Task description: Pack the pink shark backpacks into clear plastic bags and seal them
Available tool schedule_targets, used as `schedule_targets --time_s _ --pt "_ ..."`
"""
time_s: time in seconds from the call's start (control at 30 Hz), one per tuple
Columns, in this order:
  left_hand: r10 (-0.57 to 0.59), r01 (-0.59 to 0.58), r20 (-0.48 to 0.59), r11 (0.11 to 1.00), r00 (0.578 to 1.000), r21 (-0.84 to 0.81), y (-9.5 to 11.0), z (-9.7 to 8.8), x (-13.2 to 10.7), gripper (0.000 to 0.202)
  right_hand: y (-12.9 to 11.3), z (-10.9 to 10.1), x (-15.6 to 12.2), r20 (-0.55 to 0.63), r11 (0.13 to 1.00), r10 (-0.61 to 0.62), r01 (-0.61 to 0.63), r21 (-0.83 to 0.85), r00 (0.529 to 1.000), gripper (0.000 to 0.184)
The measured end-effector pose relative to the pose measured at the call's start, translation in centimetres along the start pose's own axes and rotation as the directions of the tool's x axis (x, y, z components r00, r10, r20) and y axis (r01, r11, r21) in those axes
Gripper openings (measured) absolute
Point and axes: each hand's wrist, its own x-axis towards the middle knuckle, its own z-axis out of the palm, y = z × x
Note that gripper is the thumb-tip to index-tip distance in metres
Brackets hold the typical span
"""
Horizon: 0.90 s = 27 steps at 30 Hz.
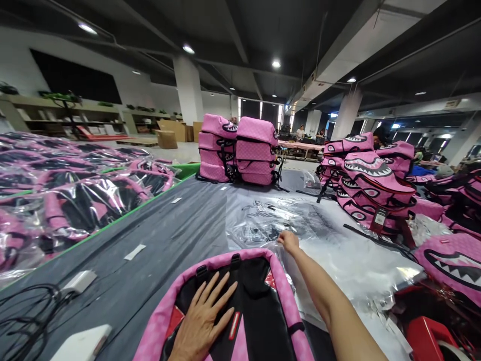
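A pink and black backpack (263, 311) lies in front of me with its black panel and pink shoulder straps facing up. My left hand (205, 316) rests flat on the black panel, fingers spread, beside a small red label. Just beyond the backpack's top edge, my right hand (289, 241) pinches the near edge of a clear plastic bag (259, 218). That bag lies flat on the table and has dark printing on it. More clear plastic sheets (349, 271) are spread to the right, under and beside my right forearm.
Bagged backpacks (93, 200) fill a green-edged area at left. Stacked pink backpacks (255, 150) stand at the back, and a shark-mouth pile (372, 175) rises at right. Black cables (37, 311) and a white box (82, 343) lie front left; a red tape dispenser (432, 338) sits front right.
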Motion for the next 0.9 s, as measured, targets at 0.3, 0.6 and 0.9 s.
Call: schedule_targets --time_s 0.3,0.6,0.9 --pt "-0.066 0.11 0.249 0.98 0.966 -0.166 0.2 -0.9 1.5 0.052 -1.4 -15.3 5.9 -0.313 0.998 0.037 -0.05 -0.031 0.949 0.038" --pt "-0.273 0.47 0.391 0.632 0.879 -0.616 7.1 -5.6 6.2 0.075 -8.9 -15.6 -3.9 -0.091 0.926 -0.376 0.373 -0.054 0.922 0.031" --pt "-0.255 0.481 0.426 0.216 0.868 -0.85 13.1 -7.9 4.3 0.059 0.5 -12.2 -10.3 0.043 0.885 -0.267 0.263 -0.386 0.963 0.013"
